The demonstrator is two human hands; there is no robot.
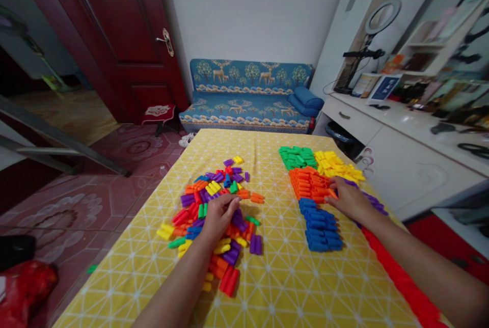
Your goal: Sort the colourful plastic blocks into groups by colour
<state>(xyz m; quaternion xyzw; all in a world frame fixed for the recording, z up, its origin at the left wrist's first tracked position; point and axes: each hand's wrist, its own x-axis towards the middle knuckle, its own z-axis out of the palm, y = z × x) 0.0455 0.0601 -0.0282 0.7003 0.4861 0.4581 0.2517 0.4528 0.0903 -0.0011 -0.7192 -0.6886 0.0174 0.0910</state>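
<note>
On the left of the yellow table, a mixed pile of small plastic tube-shaped pieces (187,214) lies in several colours, many side by side in pairs. My left hand (219,214) is over this pile, thumb and fingers closed together; what they hold, if anything, is hidden. Just beyond its fingertips lie loose orange pieces (257,197). My right hand (348,199) is at the right edge of the stacked orange pieces (307,184), closed on an orange piece (332,193). Nearby are groups of blue (321,227), green (297,157), yellow (336,166) and purple pieces (374,202).
A long band of red pieces (401,277) runs under my right forearm along the table's right side. The yellow patterned tablecloth (282,287) covers the table. Beyond stand a blue sofa (244,104), a small stool (158,113) and a white dresser (405,149).
</note>
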